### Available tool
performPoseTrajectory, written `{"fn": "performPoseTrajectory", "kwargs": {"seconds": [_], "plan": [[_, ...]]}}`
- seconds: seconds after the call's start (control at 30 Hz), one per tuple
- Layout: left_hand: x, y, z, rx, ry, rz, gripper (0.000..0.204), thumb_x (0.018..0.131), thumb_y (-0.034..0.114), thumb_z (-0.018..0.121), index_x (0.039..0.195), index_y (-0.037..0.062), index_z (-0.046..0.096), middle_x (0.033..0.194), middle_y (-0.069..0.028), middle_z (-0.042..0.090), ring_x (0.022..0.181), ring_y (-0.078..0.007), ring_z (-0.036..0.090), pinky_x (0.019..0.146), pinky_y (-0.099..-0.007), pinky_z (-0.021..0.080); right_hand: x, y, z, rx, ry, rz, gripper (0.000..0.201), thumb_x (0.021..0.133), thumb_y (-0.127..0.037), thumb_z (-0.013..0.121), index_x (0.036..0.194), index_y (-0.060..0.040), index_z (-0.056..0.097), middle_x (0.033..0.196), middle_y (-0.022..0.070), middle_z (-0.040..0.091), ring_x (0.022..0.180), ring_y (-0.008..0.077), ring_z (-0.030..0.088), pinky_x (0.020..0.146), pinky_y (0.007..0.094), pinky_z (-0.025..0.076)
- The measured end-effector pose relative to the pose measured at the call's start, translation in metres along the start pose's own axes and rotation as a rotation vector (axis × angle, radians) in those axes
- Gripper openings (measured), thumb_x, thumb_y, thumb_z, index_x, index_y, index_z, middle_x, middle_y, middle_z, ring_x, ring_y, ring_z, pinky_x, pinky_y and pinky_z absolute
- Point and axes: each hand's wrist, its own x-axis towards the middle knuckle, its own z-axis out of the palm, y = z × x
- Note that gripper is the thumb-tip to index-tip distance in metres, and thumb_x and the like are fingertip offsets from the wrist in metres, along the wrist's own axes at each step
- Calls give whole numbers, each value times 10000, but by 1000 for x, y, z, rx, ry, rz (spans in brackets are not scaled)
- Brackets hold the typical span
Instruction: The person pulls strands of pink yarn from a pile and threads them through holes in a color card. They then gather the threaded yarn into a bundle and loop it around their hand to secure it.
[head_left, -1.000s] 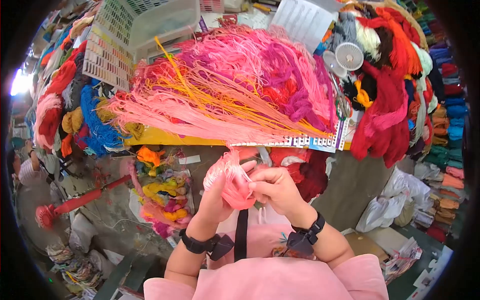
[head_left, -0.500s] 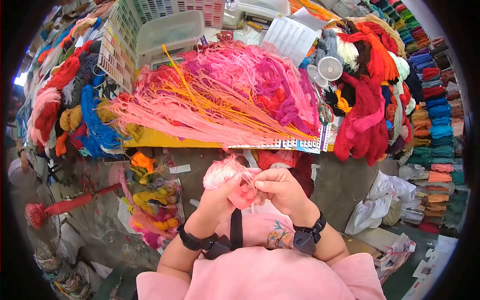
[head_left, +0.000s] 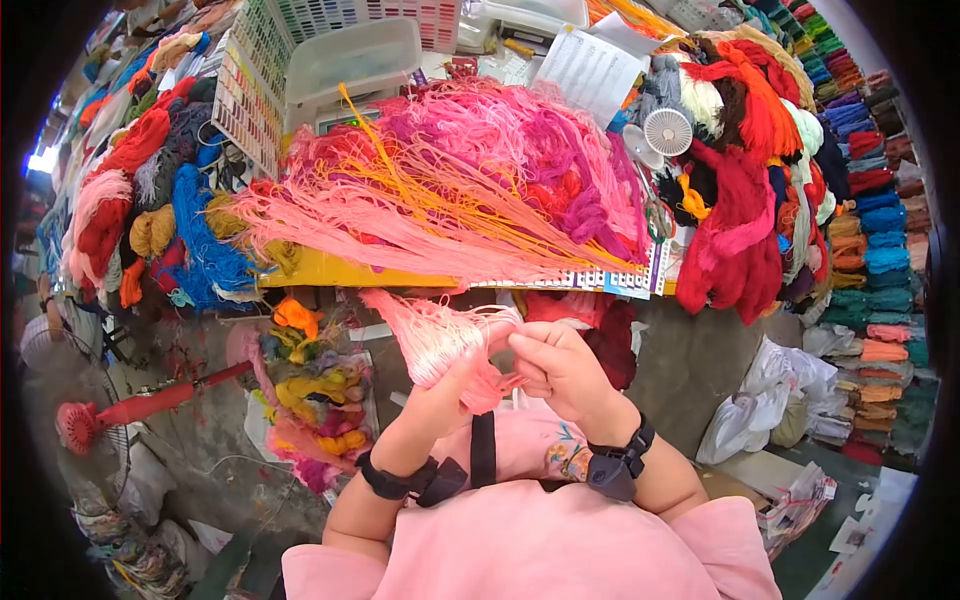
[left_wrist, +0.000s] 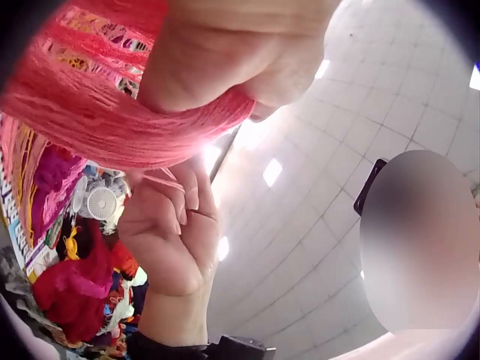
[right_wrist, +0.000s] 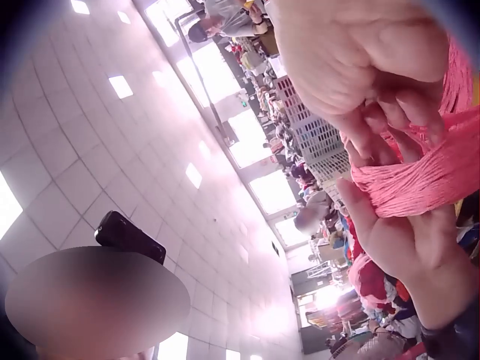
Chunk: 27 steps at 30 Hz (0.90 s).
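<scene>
A skein of pink thread (head_left: 440, 335) is gripped in my left hand (head_left: 438, 408), in front of my body and below the table's front edge. Its loose end fans out to the upper left, past the thumb. My right hand (head_left: 565, 372) is at the skein's right side, fingers curled in. In the left wrist view, a thin pink strand shows at the curled fingers of the right hand (left_wrist: 171, 236). The right wrist view shows the skein (right_wrist: 424, 180) wrapped across the fingers of the left hand (right_wrist: 409, 251).
Across the yellow-edged table (head_left: 330, 270) lies a big heap of pink, purple and orange thread (head_left: 480, 180). A clear plastic bin (head_left: 355, 60), a small white fan (head_left: 668, 132) and papers (head_left: 590, 70) surround it. More skeins (head_left: 315, 400) lie low on the left, near a red post (head_left: 150, 405).
The skein has turned in my left hand, and its loose end now spreads to the upper left. My right hand stays close by, its fingers more curled in.
</scene>
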Motion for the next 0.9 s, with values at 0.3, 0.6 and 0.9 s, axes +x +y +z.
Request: {"fn": "performPoseTrajectory", "kwargs": {"seconds": [0.3, 0.6, 0.9], "plan": [[4, 11, 11, -93, 39, 1, 357, 839, 140, 414, 1142, -47, 386, 1065, -119, 479, 941, -179, 491, 793, -302, 404, 4, -1, 18, -159, 93, -136, 128, 707, -20, 541, 816, 10, 600, 585, -7, 520, 479, 20, 427, 402, 150, 284], [12, 6, 3, 37, 55, -22, 313, 820, 82, 433, 1111, -30, 427, 1020, -109, 508, 903, -170, 508, 762, -295, 419, 3, 0, 11, -133, 114, -125, 107, 717, -44, 564, 804, 7, 599, 571, -19, 504, 428, 13, 348, 377, 161, 245], [14, 14, 14, -274, 118, -152, 305, 826, 82, 415, 1113, -22, 420, 1033, -98, 491, 917, -161, 496, 756, -290, 417, -2, -5, 6, 48, 119, -154, 42, 713, -44, 572, 727, -8, 590, 550, -26, 476, 433, 16, 347, 381, 165, 243]]}}
